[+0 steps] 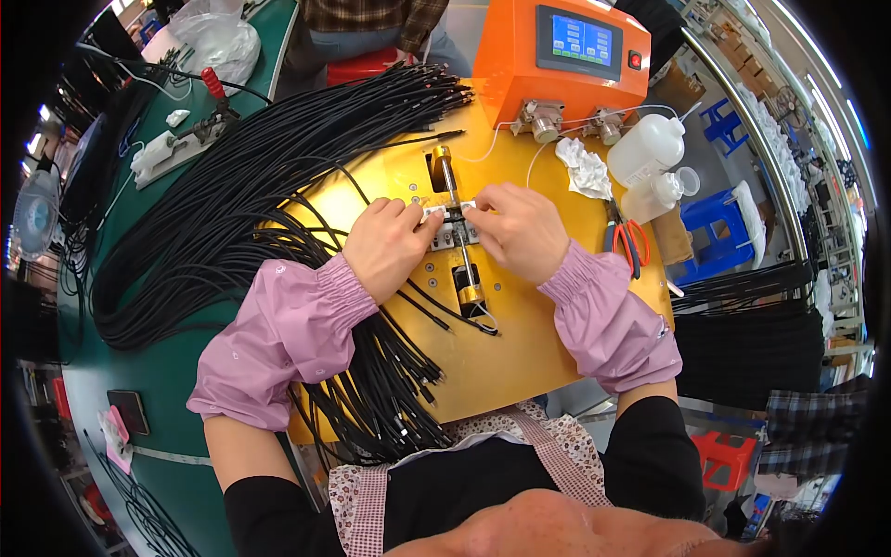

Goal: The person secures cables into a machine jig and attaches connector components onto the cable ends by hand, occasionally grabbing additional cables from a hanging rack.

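Note:
Both hands meet over a small metal clamping fixture (455,234) in the middle of a gold-coloured plate (538,343). My left hand (385,246) comes in from the left, fingers bent and closed at the fixture, a white covering on a fingertip. From the right, my right hand (520,227) presses its closed thumb and fingers at the other side, also with white at the tip. What the fingertips pinch is hidden. Metal rods with brass ends (471,295) stand above and below the fixture. A large bundle of black cables (213,213) lies left of my left hand.
An orange machine (506,74) with a lit screen stands at the back. To the right are crumpled tissue (585,169), white plastic bottles (648,148) and red-handled pliers (631,243). A red-handled toggle clamp (213,85) sits on the green table (139,381). Another person (371,28) is beyond.

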Demonstrator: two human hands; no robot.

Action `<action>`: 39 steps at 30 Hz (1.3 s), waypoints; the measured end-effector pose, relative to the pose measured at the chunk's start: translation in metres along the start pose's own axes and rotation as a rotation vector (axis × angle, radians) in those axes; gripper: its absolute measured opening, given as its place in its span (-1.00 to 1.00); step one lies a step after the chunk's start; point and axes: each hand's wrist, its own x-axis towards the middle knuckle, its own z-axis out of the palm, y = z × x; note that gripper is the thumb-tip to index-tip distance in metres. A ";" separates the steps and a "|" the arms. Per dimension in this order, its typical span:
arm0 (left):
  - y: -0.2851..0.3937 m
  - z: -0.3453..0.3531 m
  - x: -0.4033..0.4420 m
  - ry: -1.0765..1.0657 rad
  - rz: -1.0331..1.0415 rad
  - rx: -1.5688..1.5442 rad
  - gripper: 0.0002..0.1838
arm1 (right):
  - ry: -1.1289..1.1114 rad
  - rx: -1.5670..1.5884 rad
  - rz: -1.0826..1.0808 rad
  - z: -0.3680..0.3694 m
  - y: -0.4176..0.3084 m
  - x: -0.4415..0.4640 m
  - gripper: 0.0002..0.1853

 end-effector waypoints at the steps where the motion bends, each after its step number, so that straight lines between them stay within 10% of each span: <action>1: 0.001 0.000 0.000 -0.001 0.000 0.000 -0.74 | 0.020 -0.020 -0.017 -0.002 0.001 0.001 -0.89; 8: 0.004 0.001 0.002 -0.026 0.036 0.090 -0.74 | 0.122 -0.461 -0.041 0.025 0.051 0.083 -0.88; 10: 0.003 0.000 0.002 -0.022 0.033 0.093 -0.75 | -0.461 -0.614 0.140 0.028 0.046 0.114 -0.85; 16: 0.003 -0.001 0.001 -0.034 0.026 0.118 -0.76 | -0.474 -0.512 0.107 0.051 0.063 0.122 -0.84; 20: 0.002 0.001 0.001 -0.032 0.016 0.095 -0.76 | 0.217 -0.134 -0.004 0.022 0.067 0.090 -0.88; 36: -0.003 0.007 0.003 0.177 0.020 -0.099 -0.80 | 0.398 0.472 0.379 0.000 0.025 0.009 -0.94; 39: 0.001 -0.014 0.002 -0.135 -0.156 -0.253 -0.84 | 0.259 0.781 0.436 0.007 0.024 0.007 -0.96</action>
